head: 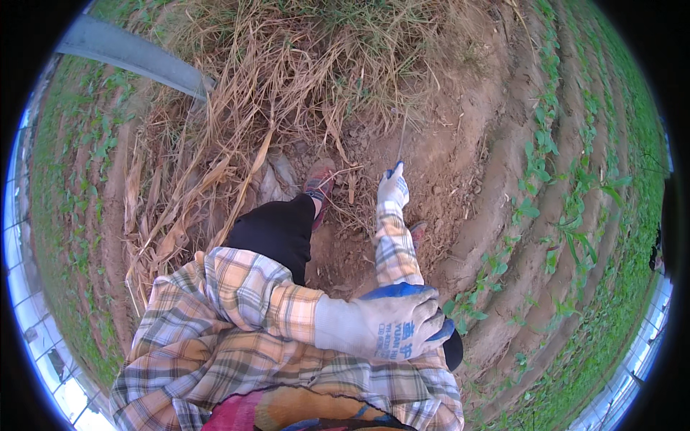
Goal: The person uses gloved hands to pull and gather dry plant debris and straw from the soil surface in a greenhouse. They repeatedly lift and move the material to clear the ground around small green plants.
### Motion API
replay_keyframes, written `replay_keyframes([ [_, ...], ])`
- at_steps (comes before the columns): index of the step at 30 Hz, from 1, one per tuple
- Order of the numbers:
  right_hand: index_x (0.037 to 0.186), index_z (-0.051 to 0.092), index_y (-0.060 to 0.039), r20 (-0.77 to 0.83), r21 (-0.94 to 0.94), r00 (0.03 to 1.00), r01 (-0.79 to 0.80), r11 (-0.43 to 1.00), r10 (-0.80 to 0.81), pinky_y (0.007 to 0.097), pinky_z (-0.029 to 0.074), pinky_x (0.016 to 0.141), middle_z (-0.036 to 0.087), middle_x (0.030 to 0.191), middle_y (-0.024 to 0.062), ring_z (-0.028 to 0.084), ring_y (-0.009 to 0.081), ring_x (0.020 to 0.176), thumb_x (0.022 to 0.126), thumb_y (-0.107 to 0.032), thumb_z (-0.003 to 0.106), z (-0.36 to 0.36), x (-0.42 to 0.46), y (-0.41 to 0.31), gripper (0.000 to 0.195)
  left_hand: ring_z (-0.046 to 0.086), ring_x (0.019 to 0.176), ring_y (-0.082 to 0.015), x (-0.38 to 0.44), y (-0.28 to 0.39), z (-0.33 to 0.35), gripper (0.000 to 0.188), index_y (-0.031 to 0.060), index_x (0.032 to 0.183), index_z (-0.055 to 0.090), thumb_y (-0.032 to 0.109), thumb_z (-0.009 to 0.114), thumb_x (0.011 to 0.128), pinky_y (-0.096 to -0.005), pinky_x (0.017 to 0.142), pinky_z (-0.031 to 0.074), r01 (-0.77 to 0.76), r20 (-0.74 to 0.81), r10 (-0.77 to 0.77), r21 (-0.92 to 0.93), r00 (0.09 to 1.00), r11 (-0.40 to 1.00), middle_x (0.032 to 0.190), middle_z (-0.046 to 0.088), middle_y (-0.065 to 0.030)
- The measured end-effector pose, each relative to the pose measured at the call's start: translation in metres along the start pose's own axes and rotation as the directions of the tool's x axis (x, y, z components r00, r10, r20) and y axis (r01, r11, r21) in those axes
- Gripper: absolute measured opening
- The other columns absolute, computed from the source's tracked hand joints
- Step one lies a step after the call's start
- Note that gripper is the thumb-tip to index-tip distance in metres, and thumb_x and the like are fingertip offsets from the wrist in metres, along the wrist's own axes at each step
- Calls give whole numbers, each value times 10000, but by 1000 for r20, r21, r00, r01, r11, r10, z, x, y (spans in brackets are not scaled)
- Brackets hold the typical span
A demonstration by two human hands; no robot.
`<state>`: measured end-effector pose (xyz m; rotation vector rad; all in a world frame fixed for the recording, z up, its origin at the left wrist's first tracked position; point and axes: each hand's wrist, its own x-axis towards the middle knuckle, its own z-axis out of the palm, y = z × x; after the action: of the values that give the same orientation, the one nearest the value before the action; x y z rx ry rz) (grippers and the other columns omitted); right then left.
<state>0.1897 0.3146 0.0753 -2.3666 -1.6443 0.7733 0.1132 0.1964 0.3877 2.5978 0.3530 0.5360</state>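
My right hand (393, 187), in a white knitted glove with blue coating, reaches forward low over the soil. It is closed on a thin rod-like tool (403, 134), whose far end meets the edge of the dry grass; its exact kind is unclear. My left hand (401, 323), gloved the same way and bearing print, lies across my right arm near the elbow. Its fingers are curled, and whether anything is inside them is hidden. Loose brown soil (442, 178) surrounds the tool and my right hand.
Dry grass and straw (302, 70) cover the ground ahead. A grey metal post (140, 56) slants in at the upper left. My red shoe (322, 180) stands beside a pale plastic sheet (275, 178). Rows of green seedlings (539, 156) run along the right.
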Motion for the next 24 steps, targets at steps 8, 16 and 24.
replay_keyframes([
  [8, 1377, 303, -45, 209, -58, 977, -20, 998, 32, 425, 513, 662, 674, 825, 168, 663, 309, 752, 916, -294, 468, 48, -31, -38, 549, 588, 986, -279, 3, 0, -7, 466, -35, 1207, 487, 207, 451, 811, -436, 961, 427, 30, -47, -28, 44, 999, 999, 1065, 588, -148],
  [16, 1402, 300, -127, 360, -92, 933, 46, 995, -10, 456, 499, 674, 670, 860, 191, 661, 329, 784, 927, -303, 430, 49, -111, -15, 523, 580, 938, -190, 10, 6, 30, 346, 39, 1116, 511, 253, 487, 844, -360, 925, 440, 112, -127, -77, 295, 989, 949, 998, 587, -44],
  [24, 1402, 305, -167, 393, -140, 919, 35, 990, 23, 451, 492, 706, 665, 904, 168, 651, 328, 816, 911, -341, 472, 35, -169, 18, 547, 575, 956, -238, -10, -2, 75, 370, 39, 1144, 514, 205, 524, 813, -410, 936, 425, -79, 64, 59, 390, 996, 917, 1025, 588, -88],
])
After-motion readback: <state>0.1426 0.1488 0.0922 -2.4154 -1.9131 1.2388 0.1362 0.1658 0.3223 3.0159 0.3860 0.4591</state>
